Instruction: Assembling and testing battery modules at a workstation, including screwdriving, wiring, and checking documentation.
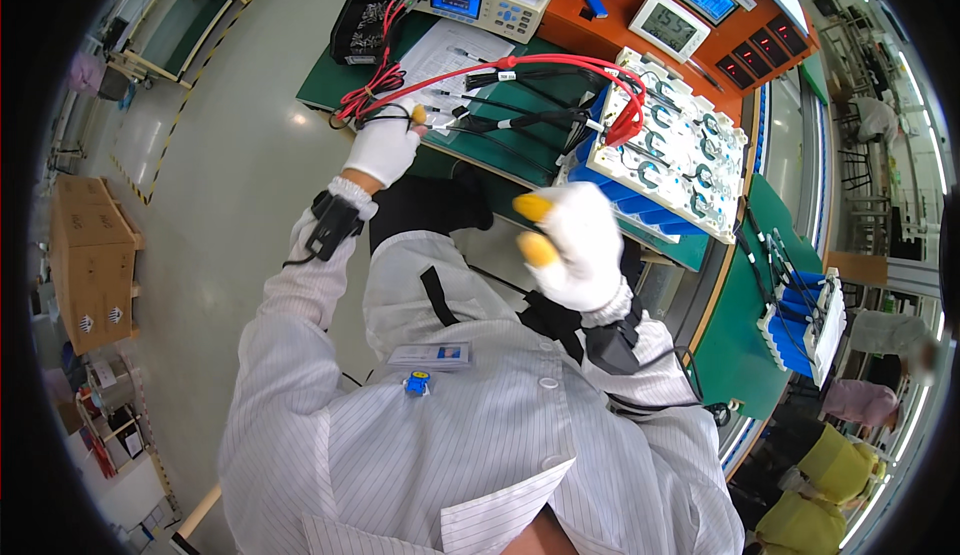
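My left hand [385, 147], in a white glove with a bare thumb tip, is closed on the end of a thin black cable [480, 133] at the bench's front edge. That cable runs right toward a blue-and-white battery module [650, 155], whose white top carries several round black loops. Looped red cables [372, 95] lie just beyond the left hand, and one red lead arches over to the module. My right hand [575, 245], gloved in white with yellow fingertips, hovers in front of the module. Its thumb and forefinger stand apart with nothing visible between them.
At the back stands a bench meter [480, 0] with a blue screen, beside a black bin [365, 20] of small parts. An orange instrument panel [600, 10] holds a white digital clock-like display [670, 25]. A second blue-and-white module [805, 325] sits on the right bench.
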Tool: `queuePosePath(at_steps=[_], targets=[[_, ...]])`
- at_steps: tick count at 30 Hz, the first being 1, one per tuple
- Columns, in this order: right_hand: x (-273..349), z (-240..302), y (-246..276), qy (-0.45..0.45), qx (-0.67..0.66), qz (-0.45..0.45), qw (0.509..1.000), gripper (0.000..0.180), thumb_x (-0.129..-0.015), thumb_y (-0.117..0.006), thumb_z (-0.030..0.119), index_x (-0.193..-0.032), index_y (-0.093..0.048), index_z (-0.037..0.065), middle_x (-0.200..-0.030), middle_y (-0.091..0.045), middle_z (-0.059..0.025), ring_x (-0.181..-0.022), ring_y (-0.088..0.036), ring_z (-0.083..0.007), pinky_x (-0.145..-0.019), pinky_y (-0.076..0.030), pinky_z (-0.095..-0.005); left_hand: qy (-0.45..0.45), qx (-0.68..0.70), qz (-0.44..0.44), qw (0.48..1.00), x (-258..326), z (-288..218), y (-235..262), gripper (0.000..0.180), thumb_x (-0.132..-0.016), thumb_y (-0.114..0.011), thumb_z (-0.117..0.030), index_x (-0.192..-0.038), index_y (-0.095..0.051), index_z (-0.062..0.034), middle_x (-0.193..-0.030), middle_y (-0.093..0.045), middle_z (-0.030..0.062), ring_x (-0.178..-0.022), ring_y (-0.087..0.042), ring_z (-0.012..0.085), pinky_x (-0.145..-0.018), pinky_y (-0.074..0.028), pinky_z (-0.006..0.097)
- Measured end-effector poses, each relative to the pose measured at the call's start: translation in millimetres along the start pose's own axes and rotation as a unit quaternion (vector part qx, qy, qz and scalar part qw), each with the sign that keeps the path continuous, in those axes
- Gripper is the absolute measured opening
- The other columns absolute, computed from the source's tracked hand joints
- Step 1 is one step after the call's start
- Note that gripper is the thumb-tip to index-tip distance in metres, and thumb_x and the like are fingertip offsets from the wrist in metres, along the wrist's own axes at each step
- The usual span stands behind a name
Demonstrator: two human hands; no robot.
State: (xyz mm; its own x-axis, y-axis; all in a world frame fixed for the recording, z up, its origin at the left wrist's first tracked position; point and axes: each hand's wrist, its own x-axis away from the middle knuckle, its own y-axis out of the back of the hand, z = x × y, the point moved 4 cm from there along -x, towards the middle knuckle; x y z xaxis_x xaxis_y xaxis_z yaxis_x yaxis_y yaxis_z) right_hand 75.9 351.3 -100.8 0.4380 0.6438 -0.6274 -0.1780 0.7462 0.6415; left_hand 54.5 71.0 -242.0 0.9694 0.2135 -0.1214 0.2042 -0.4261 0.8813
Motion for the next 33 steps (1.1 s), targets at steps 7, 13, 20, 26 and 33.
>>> queuePosePath(at_steps=[7, 13, 20, 26, 33], targets=[[-4, -28, -76, -0.140, 0.026, 0.033, 0.989, 0.031, -0.072, -0.076, 0.015, -0.098, -0.062, 0.005, -0.093, -0.063, -0.0111, -0.088, -0.060, -0.0313, -0.078, -0.046, -0.0422, 0.077, 0.497, 0.084, 0.860, 56, -57, 41, 0.014, -0.086, -0.068, -0.005, -0.098, -0.062, -0.0007, -0.084, -0.062, 0.0003, -0.074, -0.055, 0.0076, -0.068, -0.044, 0.023], [4, -28, -82, -0.243, -0.143, 0.054, 0.958, 0.020, -0.081, -0.074, 0.006, -0.094, -0.060, 0.001, -0.078, -0.060, -0.0077, -0.064, -0.057, -0.0209, -0.059, -0.047, -0.0290, 0.152, 0.638, 0.087, 0.750, 74, -72, 19, 0.012, -0.087, -0.070, -0.009, -0.096, -0.064, -0.0023, -0.076, -0.060, -0.0034, -0.061, -0.048, 0.0024, -0.054, -0.037, 0.018], [21, -29, -69, -0.293, -0.117, 0.015, 0.949, 0.017, -0.079, -0.071, 0.008, -0.095, -0.066, 0.002, -0.078, -0.065, -0.0152, -0.064, -0.063, -0.0275, -0.059, -0.049, -0.0327, 0.152, 0.645, 0.129, 0.738, 70, -91, 10, 0.012, -0.087, -0.071, -0.011, -0.093, -0.065, -0.0022, -0.073, -0.058, -0.0030, -0.056, -0.044, 0.0021, -0.050, -0.034, 0.018], [24, -30, -67, -0.352, -0.133, 0.006, 0.927, 0.013, -0.080, -0.070, 0.008, -0.090, -0.069, 0.001, -0.069, -0.063, -0.0157, -0.055, -0.062, -0.0236, -0.054, -0.048, -0.0309, 0.154, 0.646, 0.115, 0.739, 66, -99, 6, 0.012, -0.087, -0.072, -0.010, -0.092, -0.065, -0.0019, -0.069, -0.056, -0.0035, -0.053, -0.041, 0.0024, -0.048, -0.032, 0.019], [31, -37, -68, -0.377, -0.152, -0.071, 0.911, 0.017, -0.081, -0.073, 0.013, -0.095, -0.072, 0.003, -0.070, -0.066, -0.0149, -0.055, -0.064, -0.0204, -0.055, -0.049, -0.0274, 0.206, 0.694, 0.014, 0.690, 56, -99, 0, 0.011, -0.092, -0.064, -0.011, -0.093, -0.061, -0.0006, -0.069, -0.058, 0.0037, -0.052, -0.047, 0.0086, -0.046, -0.035, 0.022]])
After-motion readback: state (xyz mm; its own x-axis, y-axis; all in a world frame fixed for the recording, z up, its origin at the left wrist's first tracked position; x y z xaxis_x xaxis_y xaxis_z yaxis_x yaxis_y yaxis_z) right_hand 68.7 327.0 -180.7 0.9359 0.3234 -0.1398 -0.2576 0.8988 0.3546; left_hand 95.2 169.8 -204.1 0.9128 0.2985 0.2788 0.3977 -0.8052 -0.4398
